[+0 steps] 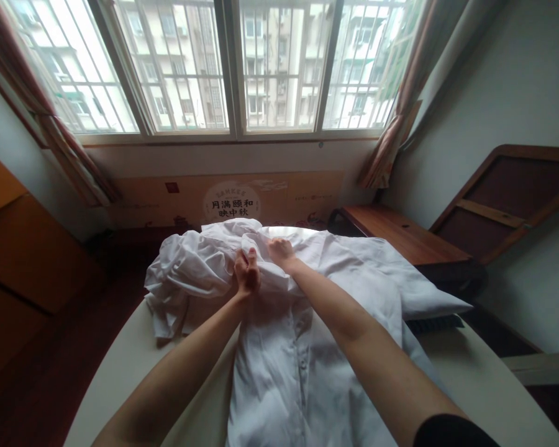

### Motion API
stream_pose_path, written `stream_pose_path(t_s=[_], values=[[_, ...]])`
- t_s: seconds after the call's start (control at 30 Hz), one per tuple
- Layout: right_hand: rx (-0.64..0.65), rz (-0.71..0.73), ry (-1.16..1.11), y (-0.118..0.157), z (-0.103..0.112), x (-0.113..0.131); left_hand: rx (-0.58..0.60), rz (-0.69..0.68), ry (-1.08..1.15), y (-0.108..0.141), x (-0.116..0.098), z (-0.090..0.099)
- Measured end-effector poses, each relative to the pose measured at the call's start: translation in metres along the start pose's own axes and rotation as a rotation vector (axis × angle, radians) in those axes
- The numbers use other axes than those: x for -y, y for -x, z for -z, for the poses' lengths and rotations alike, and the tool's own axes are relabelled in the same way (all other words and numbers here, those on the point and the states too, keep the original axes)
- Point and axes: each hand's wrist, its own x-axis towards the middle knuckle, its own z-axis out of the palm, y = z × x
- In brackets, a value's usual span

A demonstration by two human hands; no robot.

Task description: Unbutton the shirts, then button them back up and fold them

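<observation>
A white button-front shirt [279,347] is spread over the round table [121,372], its row of buttons running toward me. Its cloth lies bunched in thick folds at the far left, while the right part is flatter and ends in a pointed corner. My left hand [247,271] is closed on the bunched cloth, thumb up. Just beyond and to the right, my right hand [281,249] is also closed on the cloth, knuckles up. The fingertips of both hands are hidden in the folds.
A dark ridged object [435,323] sticks out from under the shirt at right. Behind stand a wooden desk [405,239] and a leaning framed panel [507,198]. A printed box or board [158,198] is below the barred window [279,68]. Orange cabinets [9,248] are at left.
</observation>
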Motion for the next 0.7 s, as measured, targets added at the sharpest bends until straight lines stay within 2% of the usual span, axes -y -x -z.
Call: stream_pose_path(t_s=[0.07,0.17,0.23,0.27,0.37,0.5,0.6,0.7], values=[[-0.017,-0.074,-0.013,-0.004,0.007,-0.014,0.110,-0.149,-0.062,-0.003,-0.001,-0.002],[-0.054,-0.246,-0.123,-0.013,0.023,-0.040,0.432,-0.389,-0.339,-0.011,0.001,-0.012],[-0.065,-0.318,-0.212,-0.019,0.032,-0.052,0.593,-0.384,-0.573,-0.018,0.005,-0.023],[-0.065,-0.326,-0.236,-0.021,0.035,-0.056,0.635,-0.348,-0.666,-0.021,0.008,-0.029],[-0.072,-0.289,-0.224,-0.023,0.037,-0.054,0.656,-0.302,-0.838,-0.030,0.016,-0.046],[-0.029,-0.034,-0.187,-0.007,0.028,-0.035,0.638,-0.314,-0.900,-0.037,0.022,-0.054],[0.049,0.114,-0.241,0.016,0.015,-0.020,0.630,-0.312,-0.848,-0.039,0.022,-0.048],[0.072,0.171,-0.269,0.038,-0.002,-0.010,0.520,-0.230,-0.765,-0.035,0.016,-0.032]])
